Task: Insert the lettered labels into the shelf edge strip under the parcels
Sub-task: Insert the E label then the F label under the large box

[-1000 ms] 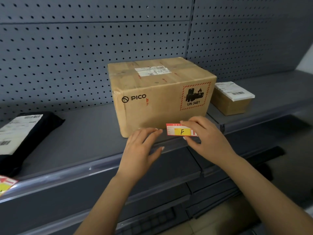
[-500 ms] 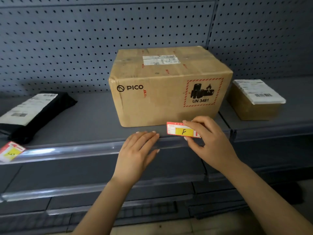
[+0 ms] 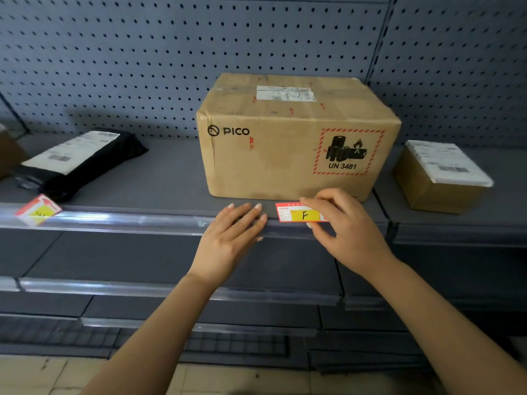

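One label [image 3: 299, 213] pinched in right hand [image 3: 346, 226].

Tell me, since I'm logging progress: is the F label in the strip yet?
Not yet. The right hand pinches the F label, its top edge standing above the shelf edge strip.

F label [image 3: 302, 215] between right-hand fingers [image 3: 322, 201]

A dark grey metal back wall full of little round holes [image 3: 142, 61] fills the top of the frame. More dark grey metal shelves [image 3: 171, 260] sit lower down, like steps. At the bottom left is a bit of pale tiled floor [image 3: 42, 374], and the light is dim.
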The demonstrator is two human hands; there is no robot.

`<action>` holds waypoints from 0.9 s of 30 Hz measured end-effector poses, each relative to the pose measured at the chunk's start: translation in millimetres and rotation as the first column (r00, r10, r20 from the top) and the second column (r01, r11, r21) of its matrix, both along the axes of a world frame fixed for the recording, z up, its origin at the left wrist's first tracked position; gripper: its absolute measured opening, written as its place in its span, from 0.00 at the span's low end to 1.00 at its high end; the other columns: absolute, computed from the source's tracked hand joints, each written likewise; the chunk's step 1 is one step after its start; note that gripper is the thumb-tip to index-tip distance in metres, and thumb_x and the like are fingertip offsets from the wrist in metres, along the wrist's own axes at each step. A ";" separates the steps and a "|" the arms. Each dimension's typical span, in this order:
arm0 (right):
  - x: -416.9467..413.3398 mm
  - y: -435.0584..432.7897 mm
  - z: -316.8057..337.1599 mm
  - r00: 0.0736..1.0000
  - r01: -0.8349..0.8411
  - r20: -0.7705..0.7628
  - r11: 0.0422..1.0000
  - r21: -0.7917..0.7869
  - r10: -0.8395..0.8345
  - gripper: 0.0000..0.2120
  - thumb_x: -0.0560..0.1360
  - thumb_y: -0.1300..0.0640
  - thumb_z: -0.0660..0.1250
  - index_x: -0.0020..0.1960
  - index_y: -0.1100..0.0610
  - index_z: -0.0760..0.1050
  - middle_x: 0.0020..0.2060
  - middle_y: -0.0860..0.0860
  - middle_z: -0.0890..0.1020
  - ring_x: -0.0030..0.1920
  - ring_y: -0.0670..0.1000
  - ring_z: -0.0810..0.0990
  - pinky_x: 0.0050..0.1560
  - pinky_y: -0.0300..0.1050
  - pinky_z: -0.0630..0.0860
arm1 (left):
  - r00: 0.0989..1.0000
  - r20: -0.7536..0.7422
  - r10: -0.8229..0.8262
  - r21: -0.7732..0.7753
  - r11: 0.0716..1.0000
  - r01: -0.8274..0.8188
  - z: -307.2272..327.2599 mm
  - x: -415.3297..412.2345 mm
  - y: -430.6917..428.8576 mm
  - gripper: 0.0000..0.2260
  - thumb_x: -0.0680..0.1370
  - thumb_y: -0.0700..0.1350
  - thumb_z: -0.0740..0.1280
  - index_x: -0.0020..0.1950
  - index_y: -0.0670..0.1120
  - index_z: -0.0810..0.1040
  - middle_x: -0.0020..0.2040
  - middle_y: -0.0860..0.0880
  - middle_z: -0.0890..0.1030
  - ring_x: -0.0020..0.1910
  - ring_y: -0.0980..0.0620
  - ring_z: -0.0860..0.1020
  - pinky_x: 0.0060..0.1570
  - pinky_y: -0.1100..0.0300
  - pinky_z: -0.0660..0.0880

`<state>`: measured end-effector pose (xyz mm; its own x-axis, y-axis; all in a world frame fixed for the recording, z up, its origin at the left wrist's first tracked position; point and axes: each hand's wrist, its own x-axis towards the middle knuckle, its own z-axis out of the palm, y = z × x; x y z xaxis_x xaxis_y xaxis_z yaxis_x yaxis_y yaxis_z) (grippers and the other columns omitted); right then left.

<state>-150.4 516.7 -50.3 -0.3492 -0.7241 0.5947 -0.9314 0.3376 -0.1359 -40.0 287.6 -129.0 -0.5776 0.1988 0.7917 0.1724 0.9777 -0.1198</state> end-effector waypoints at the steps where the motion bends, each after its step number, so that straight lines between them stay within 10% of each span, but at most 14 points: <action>1: -1.4 -0.4 2.0 1.000 -0.002 -0.011 1.000 0.022 0.002 0.21 0.70 0.64 0.72 0.63 0.58 0.75 0.52 0.54 0.76 0.52 0.52 0.75 0.48 0.46 0.76 | 1.000 -0.016 -0.003 -0.001 1.000 0.003 -0.8 -0.5 -0.1 0.14 0.78 0.42 0.70 0.63 0.42 0.79 0.65 0.44 0.78 0.61 0.43 0.78 0.66 0.45 0.69; 17: -4.3 -13.9 15.0 0.998 -0.061 0.021 0.978 0.198 0.058 0.21 0.71 0.66 0.70 0.63 0.56 0.75 0.52 0.51 0.75 0.50 0.49 0.74 0.43 0.44 0.75 | 0.999 -0.016 -0.045 0.010 0.999 0.045 -3.7 -1.8 -6.1 0.14 0.78 0.44 0.70 0.63 0.43 0.80 0.66 0.44 0.77 0.63 0.44 0.77 0.66 0.46 0.70; 27: -4.7 -15.5 0.5 0.992 -0.036 0.120 0.999 0.039 0.031 0.08 0.74 0.62 0.69 0.53 0.56 0.81 0.44 0.50 0.80 0.46 0.49 0.75 0.43 0.44 0.72 | 0.999 -0.002 -0.046 0.028 0.999 0.046 -2.8 -1.7 -5.4 0.13 0.80 0.45 0.67 0.63 0.43 0.80 0.66 0.45 0.77 0.63 0.44 0.77 0.67 0.47 0.69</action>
